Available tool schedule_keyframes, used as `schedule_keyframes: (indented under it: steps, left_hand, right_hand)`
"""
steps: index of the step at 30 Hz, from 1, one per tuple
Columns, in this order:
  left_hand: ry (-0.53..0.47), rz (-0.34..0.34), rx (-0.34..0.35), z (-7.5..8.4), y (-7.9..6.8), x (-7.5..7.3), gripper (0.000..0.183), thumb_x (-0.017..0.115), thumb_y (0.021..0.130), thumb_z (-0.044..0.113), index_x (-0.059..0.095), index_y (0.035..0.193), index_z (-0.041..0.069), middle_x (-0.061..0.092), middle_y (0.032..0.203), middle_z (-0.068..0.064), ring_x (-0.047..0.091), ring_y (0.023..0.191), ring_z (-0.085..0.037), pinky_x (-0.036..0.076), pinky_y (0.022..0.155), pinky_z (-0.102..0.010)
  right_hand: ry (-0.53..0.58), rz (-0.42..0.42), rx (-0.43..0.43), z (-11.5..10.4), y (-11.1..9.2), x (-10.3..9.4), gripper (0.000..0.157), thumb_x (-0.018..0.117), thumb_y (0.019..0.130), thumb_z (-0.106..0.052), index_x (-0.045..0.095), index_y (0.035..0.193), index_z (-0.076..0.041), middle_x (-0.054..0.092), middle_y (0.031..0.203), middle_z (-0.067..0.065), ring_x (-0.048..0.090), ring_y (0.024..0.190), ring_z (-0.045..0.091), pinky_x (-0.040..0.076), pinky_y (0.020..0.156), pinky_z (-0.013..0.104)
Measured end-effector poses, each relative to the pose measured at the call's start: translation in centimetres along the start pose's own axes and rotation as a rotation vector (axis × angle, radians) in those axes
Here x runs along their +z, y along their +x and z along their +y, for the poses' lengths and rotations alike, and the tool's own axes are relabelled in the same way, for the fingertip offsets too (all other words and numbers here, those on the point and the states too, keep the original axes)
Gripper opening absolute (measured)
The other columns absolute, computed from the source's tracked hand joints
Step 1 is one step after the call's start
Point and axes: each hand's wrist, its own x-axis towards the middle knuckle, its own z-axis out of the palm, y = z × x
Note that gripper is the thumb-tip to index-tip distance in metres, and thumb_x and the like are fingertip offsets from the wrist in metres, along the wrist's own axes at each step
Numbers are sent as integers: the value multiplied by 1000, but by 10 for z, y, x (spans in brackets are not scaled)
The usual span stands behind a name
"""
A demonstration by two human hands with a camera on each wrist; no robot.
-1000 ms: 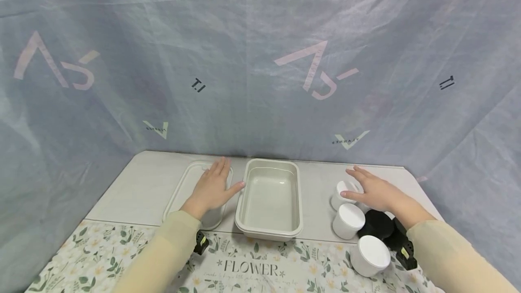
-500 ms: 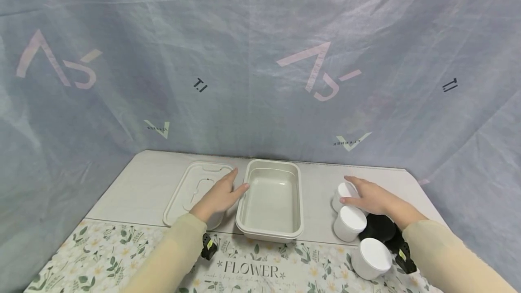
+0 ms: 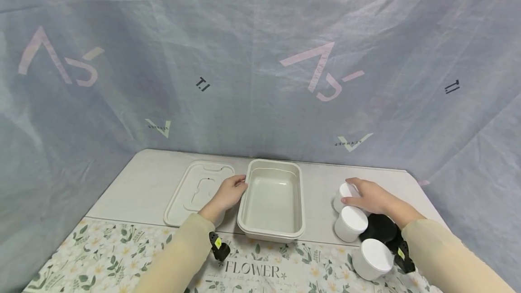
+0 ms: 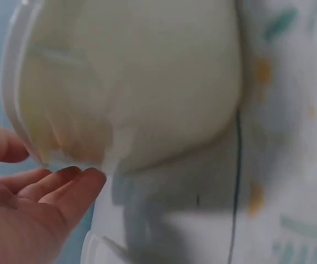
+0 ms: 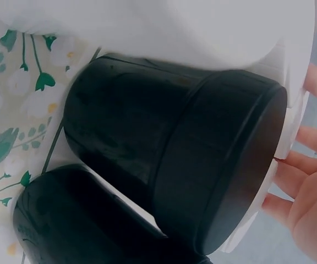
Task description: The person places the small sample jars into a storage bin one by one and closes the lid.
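My left hand (image 3: 229,194) is at the left rim of a pale plastic storage bin (image 3: 301,202). In the left wrist view its thumb lies on one side of the rim, with the fingers (image 4: 78,195) bent under the other. My right hand (image 3: 372,197) reaches over the rearmost white jar (image 3: 340,203), thumb and fingers spread across its round top. From the right wrist, the fingertips (image 5: 288,170) meet white edges beyond a black jar (image 5: 131,121); their full contact is hidden. The bin has nothing visible inside.
A flat pale lid (image 3: 185,200) lies left of the bin. Another white jar (image 3: 351,224) stands just in front of the right hand, and a further white jar (image 3: 372,259) sits nearer. Black jars (image 3: 378,227) are beside them. A floral mat (image 3: 101,257) covers the front.
My left hand has moved from over the lid rightward to the bin's rim, its fingers bending around it. My right hand has come down onto the rear white jar. The bin stays put.
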Motion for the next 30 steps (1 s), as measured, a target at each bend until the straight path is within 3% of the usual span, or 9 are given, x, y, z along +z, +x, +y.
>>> schedule_keyframes:
  steps: [3, 7, 13, 21, 26, 30]
  left_hand:
    - [-131, 3, -94, 0, 2, 2, 40, 48, 96, 19, 52, 132, 0, 60, 122, -18, 62, 104, -26, 57, 77, -31]
    - [-244, 18, -171, 0, 3, 3, 37, 51, 94, 16, 56, 126, -2, 60, 116, -20, 64, 95, -24, 55, 65, -22]
    - [-306, 37, -199, 2, -1, 4, 34, 53, 93, 17, 59, 121, -2, 62, 108, -18, 60, 75, -12, 46, 52, -15]
    - [-372, 51, -220, 1, -1, 6, 35, 51, 94, 16, 57, 123, -3, 63, 103, -17, 45, 52, -4, 39, 46, -16]
    - [-340, 62, -218, -2, -1, 7, 36, 51, 95, 17, 56, 125, -3, 63, 102, -14, 48, 55, -5, 41, 47, -16]
    - [-304, 63, -183, -6, -2, 7, 38, 53, 95, 21, 56, 126, 0, 64, 108, -16, 61, 77, -11, 48, 57, -17]
  right_hand:
    - [12, 18, -2, 0, 1, -1, 74, 66, 86, -41, 44, 131, 13, 53, 125, 34, 52, 114, 48, 44, 93, 57]
    - [44, 45, 2, -2, 2, -6, 74, 66, 86, -41, 44, 131, 12, 51, 128, 34, 48, 118, 49, 41, 96, 59]
    - [109, 87, -1, -12, 6, -15, 73, 66, 85, -42, 44, 133, 10, 50, 130, 32, 49, 117, 49, 42, 94, 59]
    - [202, 90, 7, -20, 16, -24, 76, 65, 87, -42, 39, 138, 7, 45, 137, 30, 48, 119, 47, 46, 92, 56]
    - [267, 84, -1, -29, 21, -28, 76, 66, 87, -39, 37, 140, 5, 44, 138, 28, 51, 116, 42, 49, 88, 50]
    - [324, 82, -6, -39, 24, -32, 75, 68, 86, -35, 35, 141, 4, 45, 137, 28, 56, 109, 39, 52, 79, 40]
